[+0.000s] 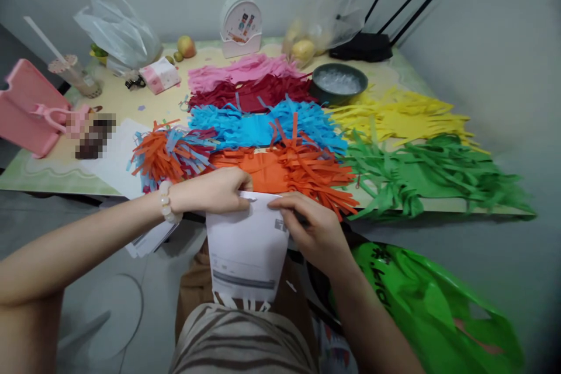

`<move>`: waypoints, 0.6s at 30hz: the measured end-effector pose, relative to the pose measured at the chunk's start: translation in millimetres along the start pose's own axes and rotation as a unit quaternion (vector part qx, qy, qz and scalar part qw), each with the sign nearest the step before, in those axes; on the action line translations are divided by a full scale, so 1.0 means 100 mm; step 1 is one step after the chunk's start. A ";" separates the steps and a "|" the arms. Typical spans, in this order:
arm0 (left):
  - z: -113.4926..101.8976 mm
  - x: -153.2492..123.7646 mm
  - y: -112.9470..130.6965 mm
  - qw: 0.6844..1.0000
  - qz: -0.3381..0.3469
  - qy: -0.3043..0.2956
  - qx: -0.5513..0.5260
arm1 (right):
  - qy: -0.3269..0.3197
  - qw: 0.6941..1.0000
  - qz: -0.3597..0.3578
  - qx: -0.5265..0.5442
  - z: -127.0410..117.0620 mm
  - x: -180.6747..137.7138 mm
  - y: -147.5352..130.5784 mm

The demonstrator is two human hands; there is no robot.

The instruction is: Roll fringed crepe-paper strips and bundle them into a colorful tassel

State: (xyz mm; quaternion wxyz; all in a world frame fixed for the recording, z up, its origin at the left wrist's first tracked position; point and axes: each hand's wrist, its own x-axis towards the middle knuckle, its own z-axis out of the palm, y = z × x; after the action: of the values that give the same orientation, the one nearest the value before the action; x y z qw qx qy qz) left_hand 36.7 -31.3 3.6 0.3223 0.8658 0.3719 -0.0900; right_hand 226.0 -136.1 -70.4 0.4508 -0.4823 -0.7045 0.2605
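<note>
Between my two hands hangs a white printed sheet of paper point(245, 245), its lower end cut into strips over my lap. My left hand point(223, 190) grips the top edge, thumb in front. At the upper right corner, my right hand point(309, 222) pinches the same sheet between thumb and fingers. Just beyond it on the table lies orange fringed paper point(267, 170). Behind that are blue fringed paper point(256, 128), dark red fringed paper point(263, 92) and pink fringed paper point(245, 72). A mixed bundle of orange, blue and red strips point(164, 152) sits left of them.
Green fringed paper point(432, 169) and yellow fringed paper point(403, 117) cover the table's right side. A dark bowl point(339, 85) stands near a black router point(363, 47). At left are a pink stand point(33, 108) and a drink cup point(76, 76). A green bag point(429, 298) is below right.
</note>
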 end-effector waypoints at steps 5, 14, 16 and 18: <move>0.15 -0.06 -0.05 0.972 0.122 0.138 0.148 | 0.001 1.000 0.026 0.010 -0.02 0.00 0.06; 0.56 -0.06 -0.30 0.846 0.268 0.340 0.311 | 0.009 0.998 0.052 0.021 0.00 0.00 0.13; 0.65 -0.06 -0.36 0.833 0.287 0.403 0.249 | 0.012 0.998 0.056 0.021 0.01 0.00 0.14; 0.71 -0.08 -0.37 0.837 0.272 0.451 0.146 | 0.015 0.998 0.059 0.016 0.02 0.00 0.16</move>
State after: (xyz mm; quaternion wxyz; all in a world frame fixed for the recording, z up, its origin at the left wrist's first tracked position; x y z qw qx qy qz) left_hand 11.4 -61.6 -66.4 0.0004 0.9137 0.2087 0.3487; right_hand 231.5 -129.5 -84.0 0.4532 -0.5192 -0.6638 0.2905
